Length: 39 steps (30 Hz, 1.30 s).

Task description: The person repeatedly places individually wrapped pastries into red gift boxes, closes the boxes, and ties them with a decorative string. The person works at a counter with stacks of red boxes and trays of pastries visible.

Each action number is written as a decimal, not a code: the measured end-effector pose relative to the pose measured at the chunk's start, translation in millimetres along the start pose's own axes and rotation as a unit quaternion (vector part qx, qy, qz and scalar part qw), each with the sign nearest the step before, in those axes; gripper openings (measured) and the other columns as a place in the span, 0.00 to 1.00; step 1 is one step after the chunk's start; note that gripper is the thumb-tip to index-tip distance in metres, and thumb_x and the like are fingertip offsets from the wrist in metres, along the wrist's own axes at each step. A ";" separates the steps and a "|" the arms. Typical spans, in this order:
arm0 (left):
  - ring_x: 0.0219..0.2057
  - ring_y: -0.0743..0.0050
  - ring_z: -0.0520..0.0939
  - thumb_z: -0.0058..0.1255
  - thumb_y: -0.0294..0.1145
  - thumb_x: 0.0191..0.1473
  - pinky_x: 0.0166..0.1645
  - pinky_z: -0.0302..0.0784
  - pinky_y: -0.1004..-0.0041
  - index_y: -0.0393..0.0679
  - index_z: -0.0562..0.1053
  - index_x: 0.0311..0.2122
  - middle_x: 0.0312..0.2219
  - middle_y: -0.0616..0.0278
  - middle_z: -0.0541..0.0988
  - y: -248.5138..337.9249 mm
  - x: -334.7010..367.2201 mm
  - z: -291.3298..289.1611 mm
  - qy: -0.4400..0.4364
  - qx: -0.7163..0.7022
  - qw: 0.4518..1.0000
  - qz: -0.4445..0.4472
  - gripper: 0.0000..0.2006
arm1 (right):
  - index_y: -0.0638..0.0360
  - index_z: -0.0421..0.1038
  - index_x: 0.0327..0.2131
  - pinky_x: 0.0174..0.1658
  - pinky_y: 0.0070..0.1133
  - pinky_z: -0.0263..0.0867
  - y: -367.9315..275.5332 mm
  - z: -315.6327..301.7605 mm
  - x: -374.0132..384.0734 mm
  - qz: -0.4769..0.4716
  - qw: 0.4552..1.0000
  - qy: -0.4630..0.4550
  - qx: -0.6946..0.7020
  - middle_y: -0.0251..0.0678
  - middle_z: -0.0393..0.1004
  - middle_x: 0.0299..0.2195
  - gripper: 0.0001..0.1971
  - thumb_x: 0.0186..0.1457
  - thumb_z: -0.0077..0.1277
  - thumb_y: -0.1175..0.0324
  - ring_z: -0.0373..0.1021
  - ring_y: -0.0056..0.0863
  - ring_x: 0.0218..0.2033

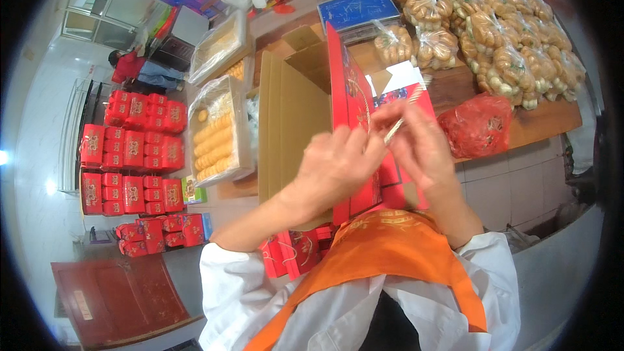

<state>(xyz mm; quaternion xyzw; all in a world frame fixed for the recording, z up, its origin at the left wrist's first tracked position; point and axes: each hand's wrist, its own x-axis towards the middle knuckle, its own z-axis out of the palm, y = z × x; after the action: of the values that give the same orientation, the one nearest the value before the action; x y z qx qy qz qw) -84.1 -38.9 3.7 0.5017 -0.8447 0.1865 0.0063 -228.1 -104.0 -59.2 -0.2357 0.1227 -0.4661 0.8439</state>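
In front of me stands a red gift box (351, 101) with gold print, beside an open brown cardboard carton (292, 107). A pale twisted cord (392, 131) runs between my fingers near the top of the red box. My left hand (341, 166) is closed at the cord's lower end, its fingers curled. My right hand (416, 146) pinches the same cord higher up, and a loose end sticks out past the fingers. What the left fingertips grip is partly hidden. A white paper piece (404, 77) lies behind my right hand.
Bagged round pastries (513, 32) are piled at the back right. A red plastic bag (478, 127) lies on the wooden table (543, 123), near a blue-topped scale (359, 8). At left are lined crates (237, 153) of pastries, stacked red boxes (133, 149) and another person (146, 73).
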 end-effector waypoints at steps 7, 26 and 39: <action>0.45 0.57 0.73 0.53 0.32 0.46 0.50 0.66 0.71 0.32 0.53 0.56 0.43 0.45 0.72 -75.1 13.8 50.6 -0.070 -0.410 0.847 -0.332 0.34 | 0.65 0.54 0.53 0.14 0.12 0.39 -86.0 -66.6 -25.7 -0.177 0.977 0.044 0.107 0.23 0.45 0.17 0.18 0.61 0.33 0.68 0.40 0.11 0.14; 0.52 0.74 0.65 0.48 0.25 0.38 0.63 0.38 0.53 0.54 0.76 0.35 0.39 0.74 0.75 -165.4 -87.6 21.2 -0.258 -0.022 0.965 0.030 0.15 | 0.62 0.67 0.46 0.24 0.06 0.49 -73.0 -118.7 -26.2 -0.152 0.853 0.268 -0.421 0.19 0.63 0.25 0.15 0.58 0.43 0.65 0.53 0.06 0.22; 0.33 0.73 0.77 0.44 0.33 0.51 0.37 0.74 0.76 0.37 0.68 0.43 0.33 0.57 0.75 -122.9 10.5 82.3 -0.172 -0.683 0.515 -0.488 0.15 | 0.64 0.71 0.38 0.38 0.14 0.63 13.8 -65.0 32.9 -0.110 0.821 0.011 -0.561 0.34 0.73 0.32 0.09 0.54 0.44 0.74 0.68 0.18 0.35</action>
<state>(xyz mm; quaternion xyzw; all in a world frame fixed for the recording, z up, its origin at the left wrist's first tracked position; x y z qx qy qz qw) 29.6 -126.7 -32.8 0.6985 -0.3183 -0.5708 0.2915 -228.2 -143.9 -121.7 -0.6750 0.3457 -0.4088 0.5078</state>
